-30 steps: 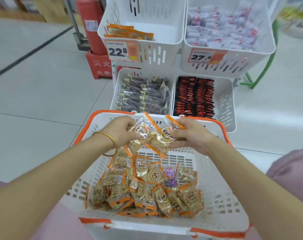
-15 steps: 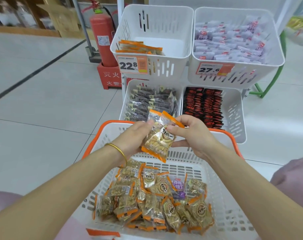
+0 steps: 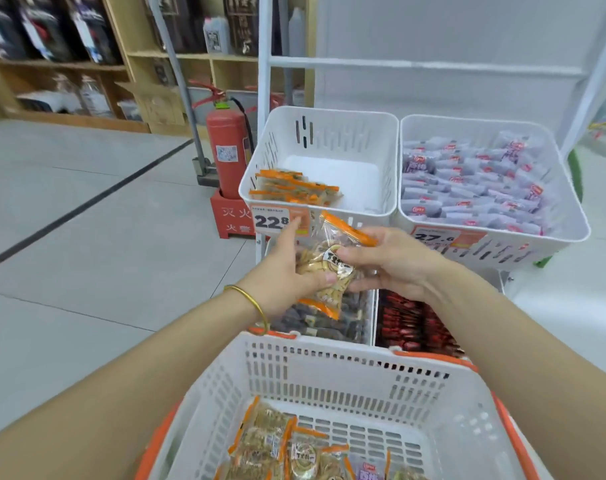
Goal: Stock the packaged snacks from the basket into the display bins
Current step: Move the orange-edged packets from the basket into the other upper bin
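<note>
Both hands hold a stack of orange-edged clear snack packs (image 3: 329, 268) in the air, above the basket's far rim and just below the upper left bin. My left hand (image 3: 287, 271) grips the stack from the left, thumb across its front. My right hand (image 3: 391, 261) pinches it from the right. The white basket with orange trim (image 3: 346, 379) sits low in front, with several more of the same packs (image 3: 294, 452) on its floor. The upper left display bin (image 3: 329, 140), price tag 22.8, has a few matching packs (image 3: 294, 187) lying at its front left.
The upper right bin (image 3: 568, 216) is full of pale purple packs. Below are a bin of dark packs (image 3: 329, 320) and a bin of red packs (image 3: 412, 327). A red fire extinguisher (image 3: 227, 150) stands left of the rack. Wooden shelves line the back left.
Both hands have lifted the packs up and away from the basket toward the upper left bin. The view has tilted up, showing more of the rack and the shop behind.
</note>
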A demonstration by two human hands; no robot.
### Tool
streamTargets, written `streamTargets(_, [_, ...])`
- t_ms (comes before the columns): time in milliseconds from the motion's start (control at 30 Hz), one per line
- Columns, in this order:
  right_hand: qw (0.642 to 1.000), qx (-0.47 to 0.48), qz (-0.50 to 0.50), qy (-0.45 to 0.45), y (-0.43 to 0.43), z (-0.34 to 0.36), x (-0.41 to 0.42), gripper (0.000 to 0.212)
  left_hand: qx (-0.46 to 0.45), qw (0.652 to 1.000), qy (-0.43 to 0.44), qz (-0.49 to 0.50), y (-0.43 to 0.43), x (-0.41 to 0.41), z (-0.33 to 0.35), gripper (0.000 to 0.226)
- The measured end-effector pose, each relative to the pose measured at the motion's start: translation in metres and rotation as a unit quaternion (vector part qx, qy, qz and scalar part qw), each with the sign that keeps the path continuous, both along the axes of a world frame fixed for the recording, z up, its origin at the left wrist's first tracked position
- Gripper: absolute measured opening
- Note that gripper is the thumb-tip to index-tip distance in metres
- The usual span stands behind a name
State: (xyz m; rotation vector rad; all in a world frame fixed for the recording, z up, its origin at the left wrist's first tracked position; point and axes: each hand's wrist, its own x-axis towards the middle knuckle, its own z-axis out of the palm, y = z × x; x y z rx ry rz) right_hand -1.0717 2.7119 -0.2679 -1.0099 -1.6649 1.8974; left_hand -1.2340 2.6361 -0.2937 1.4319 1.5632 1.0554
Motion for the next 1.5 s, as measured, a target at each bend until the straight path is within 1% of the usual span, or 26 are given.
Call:
streamTargets(67, [0.997, 0.051, -0.06, 0.021, 0.036, 0.021, -0.012, 0.013, 0.049, 0.996, 0.046, 0.054, 0.032, -0.013, 0.015, 0.087])
streamTargets(100, [0.991, 0.089, -0.096, 0.036, 0.054, 0.031, -0.019, 0.013, 0.084, 0.989, 0.084, 0.089, 0.048, -0.023, 0.019, 0.081])
streamTargets(133, [0.981, 0.134, -0.13, 0.047, 0.075, 0.038, -0.028, 0.014, 0.12, 0.975, 0.139, 0.122, 0.064, -0.035, 0.02, 0.076])
streamTargets(200, [0.955, 0.23, -0.182, 0.042, 0.119, 0.046, -0.053, 0.016, 0.143, 0.938, 0.275, 0.155, 0.092, -0.06, 0.015, 0.074])
streamTargets(267, [0.919, 0.329, -0.215, -0.006, 0.158, 0.041, -0.084, 0.017, 0.134, 0.909, 0.358, 0.167, 0.109, -0.077, 0.006, 0.067])
streamTargets(333, [0.886, 0.4, -0.225, -0.069, 0.192, 0.026, -0.116, 0.022, 0.137, 0.885, 0.408, 0.178, 0.12, -0.086, -0.002, 0.071])
streamTargets(400, [0.858, 0.445, -0.223, -0.127, 0.214, 0.01, -0.142, 0.026, 0.144, 0.871, 0.435, 0.181, 0.127, -0.092, -0.011, 0.077])
streamTargets(433, [0.848, 0.461, -0.212, -0.152, 0.222, 0.004, -0.152, 0.026, 0.149, 0.868, 0.438, 0.182, 0.13, -0.094, -0.014, 0.077])
streamTargets(533, [0.845, 0.468, -0.138, -0.219, 0.236, -0.008, -0.174, 0.021, 0.173, 0.868, 0.427, 0.184, 0.132, -0.097, -0.022, 0.069])
streamTargets(600, [0.846, 0.468, -0.092, -0.239, 0.239, -0.01, -0.179, 0.021, 0.188, 0.865, 0.426, 0.186, 0.132, -0.098, -0.025, 0.065])
streamTargets(767, [0.874, 0.436, -0.035, -0.211, 0.237, -0.004, -0.181, 0.023, 0.198, 0.858, 0.433, 0.194, 0.134, -0.098, -0.026, 0.062])
streamTargets(867, [0.876, 0.435, -0.008, -0.208, 0.233, -0.001, -0.182, 0.025, 0.197, 0.858, 0.432, 0.196, 0.135, -0.098, -0.027, 0.063])
streamTargets(933, [0.876, 0.427, 0.012, -0.225, 0.23, 0.0, -0.183, 0.031, 0.2, 0.857, 0.432, 0.196, 0.135, -0.098, -0.026, 0.063])
streamTargets(1000, [0.886, 0.402, 0.003, -0.232, 0.228, -0.001, -0.185, 0.039, 0.201, 0.86, 0.427, 0.195, 0.134, -0.098, -0.025, 0.063])
streamTargets(1067, [0.908, 0.361, -0.031, -0.212, 0.226, 0.0, -0.187, 0.046, 0.196, 0.864, 0.424, 0.19, 0.133, -0.098, -0.024, 0.066])
streamTargets(1133, [0.919, 0.336, -0.049, -0.202, 0.222, 0.002, -0.188, 0.052, 0.193, 0.867, 0.421, 0.184, 0.133, -0.098, -0.024, 0.069])
streamTargets(1267, [0.92, 0.324, -0.022, -0.219, 0.213, 0.005, -0.187, 0.057, 0.186, 0.867, 0.427, 0.176, 0.133, -0.099, -0.022, 0.072])
streamTargets(1367, [0.922, 0.324, -0.02, -0.212, 0.203, 0.012, -0.18, 0.06, 0.17, 0.87, 0.43, 0.17, 0.13, -0.1, -0.017, 0.075])
streamTargets(1433, [0.922, 0.337, -0.05, -0.185, 0.193, 0.021, -0.168, 0.059, 0.17, 0.873, 0.423, 0.171, 0.122, -0.098, -0.01, 0.076])
streamTargets(1500, [0.922, 0.356, -0.091, -0.126, 0.176, 0.032, -0.143, 0.058, 0.183, 0.877, 0.41, 0.17, 0.104, -0.094, -0.003, 0.074])
